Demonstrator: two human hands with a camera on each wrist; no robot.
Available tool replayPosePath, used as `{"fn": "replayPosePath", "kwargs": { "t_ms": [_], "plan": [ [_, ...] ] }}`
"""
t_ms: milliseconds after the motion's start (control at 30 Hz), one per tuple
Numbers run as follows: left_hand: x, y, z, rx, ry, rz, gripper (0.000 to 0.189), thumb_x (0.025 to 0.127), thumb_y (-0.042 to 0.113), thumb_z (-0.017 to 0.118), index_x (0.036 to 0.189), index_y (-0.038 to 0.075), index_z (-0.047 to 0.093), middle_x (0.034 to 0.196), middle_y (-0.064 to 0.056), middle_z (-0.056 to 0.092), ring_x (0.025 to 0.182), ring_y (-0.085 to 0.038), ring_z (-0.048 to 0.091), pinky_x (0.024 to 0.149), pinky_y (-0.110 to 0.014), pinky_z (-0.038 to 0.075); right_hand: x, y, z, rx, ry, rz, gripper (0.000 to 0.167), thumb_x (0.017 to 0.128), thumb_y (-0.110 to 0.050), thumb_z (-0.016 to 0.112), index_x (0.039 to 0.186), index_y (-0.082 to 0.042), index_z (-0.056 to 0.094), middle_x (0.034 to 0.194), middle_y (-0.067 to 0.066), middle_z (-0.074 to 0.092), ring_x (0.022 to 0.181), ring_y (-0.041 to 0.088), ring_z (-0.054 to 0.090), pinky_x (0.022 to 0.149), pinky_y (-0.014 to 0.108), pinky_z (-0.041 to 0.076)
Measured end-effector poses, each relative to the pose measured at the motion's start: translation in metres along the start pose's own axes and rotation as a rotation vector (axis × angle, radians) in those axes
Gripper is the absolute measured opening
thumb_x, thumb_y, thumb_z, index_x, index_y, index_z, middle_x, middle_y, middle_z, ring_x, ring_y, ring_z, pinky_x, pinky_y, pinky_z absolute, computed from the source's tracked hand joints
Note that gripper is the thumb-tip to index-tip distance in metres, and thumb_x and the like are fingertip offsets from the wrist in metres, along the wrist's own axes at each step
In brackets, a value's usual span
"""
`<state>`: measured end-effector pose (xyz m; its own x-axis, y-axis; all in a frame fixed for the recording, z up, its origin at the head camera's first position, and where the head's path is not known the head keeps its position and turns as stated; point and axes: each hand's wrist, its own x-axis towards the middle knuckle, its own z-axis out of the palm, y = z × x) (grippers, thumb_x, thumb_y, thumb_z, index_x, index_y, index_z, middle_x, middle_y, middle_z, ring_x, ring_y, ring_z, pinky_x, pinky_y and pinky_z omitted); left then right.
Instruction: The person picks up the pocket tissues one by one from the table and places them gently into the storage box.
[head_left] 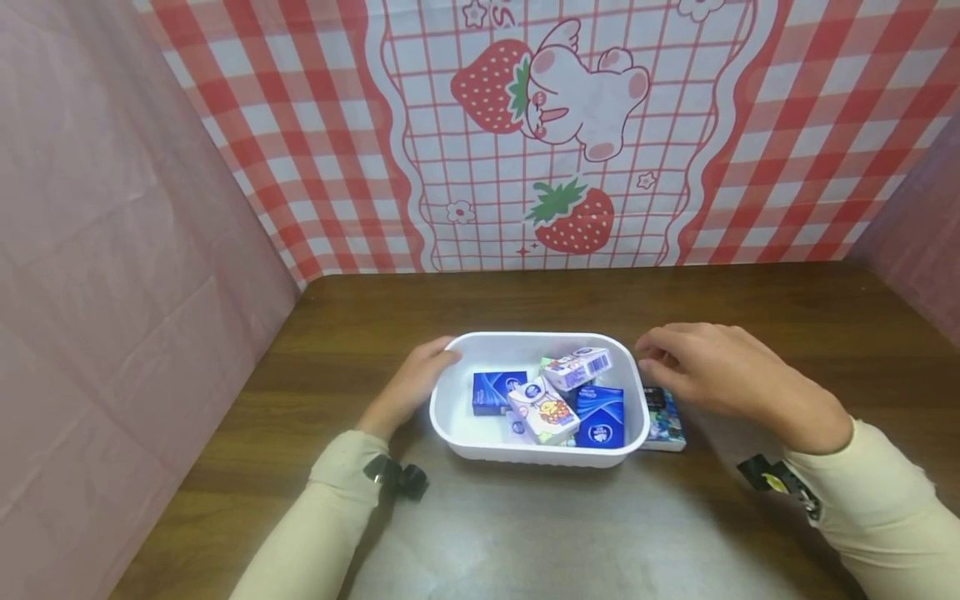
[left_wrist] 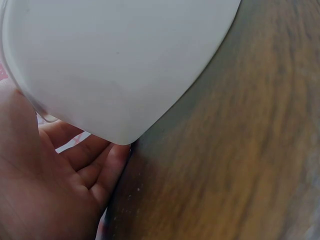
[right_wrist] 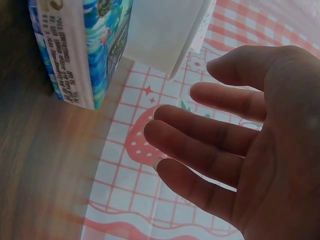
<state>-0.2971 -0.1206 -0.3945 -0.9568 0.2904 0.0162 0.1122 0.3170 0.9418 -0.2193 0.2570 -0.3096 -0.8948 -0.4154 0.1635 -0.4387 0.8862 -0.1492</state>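
A white plastic basin (head_left: pixel 517 454) sits on the table with several small packs, which look like pocket tissues, inside. My left hand (head_left: pixel 412 383) grips its left rim, thumb over the edge and fingers against the outside wall (left_wrist: pixel 120 65). In the basin, blue packs (head_left: pixel 602 417) lie beside white cartoon-printed packs (head_left: pixel 543 410), one tilted on top at the right. To the right of the basin my right hand (head_left: pixel 712 367) hovers with loosely bent fingers and holds nothing. Below and beside it a colourful blue-green pack (head_left: pixel 666 425) lies against the basin's right side, partly hidden.
The wooden table (head_left: pixel 375 308) runs back to a red-and-white checked cloth (head_left: pixel 300 108) with strawberry prints. A pale pink curtain (head_left: pixel 112 250) hangs on the left, another (head_left: pixel 911 217) on the right. Each wrist carries a small black camera mount (head_left: pixel 397 477).
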Motion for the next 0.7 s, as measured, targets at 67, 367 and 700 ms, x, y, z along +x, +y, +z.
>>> {"fn": "replayPosePath", "kwargs": {
  "t_ms": [67,367,700],
  "plan": [
    [0.0001,-0.0004,0.0,-0.005,0.0,-0.002,0.036,0.103,0.024,0.051,0.133,0.008,0.063,0.111,-0.012,0.069,0.091,-0.024,0.069,0.077,-0.037,0.058,0.0001,0.0,0.0003,0.0,-0.004,0.001,0.03,0.09,-0.036,0.074,0.114,-0.017,0.073,0.101,-0.004,0.072,0.083,0.014,0.066,0.073,0.045,0.059],
    [-0.0002,0.0007,0.0006,-0.007,0.005,0.009,0.036,0.103,0.023,0.051,0.132,0.006,0.063,0.111,-0.012,0.069,0.09,-0.024,0.069,0.077,-0.036,0.058,-0.0002,-0.0011,0.0011,0.005,-0.017,0.002,0.031,0.091,-0.037,0.074,0.115,-0.018,0.073,0.104,-0.003,0.072,0.085,0.015,0.066,0.075,0.046,0.059],
    [-0.0011,0.0013,0.0001,0.006,-0.001,0.013,0.037,0.104,0.024,0.05,0.133,0.006,0.062,0.112,-0.012,0.069,0.091,-0.023,0.069,0.077,-0.036,0.058,-0.0001,-0.0008,0.0028,0.02,-0.085,0.01,0.037,0.092,-0.038,0.072,0.121,-0.016,0.07,0.113,0.003,0.07,0.094,0.021,0.068,0.079,0.05,0.058]
  ]
}}
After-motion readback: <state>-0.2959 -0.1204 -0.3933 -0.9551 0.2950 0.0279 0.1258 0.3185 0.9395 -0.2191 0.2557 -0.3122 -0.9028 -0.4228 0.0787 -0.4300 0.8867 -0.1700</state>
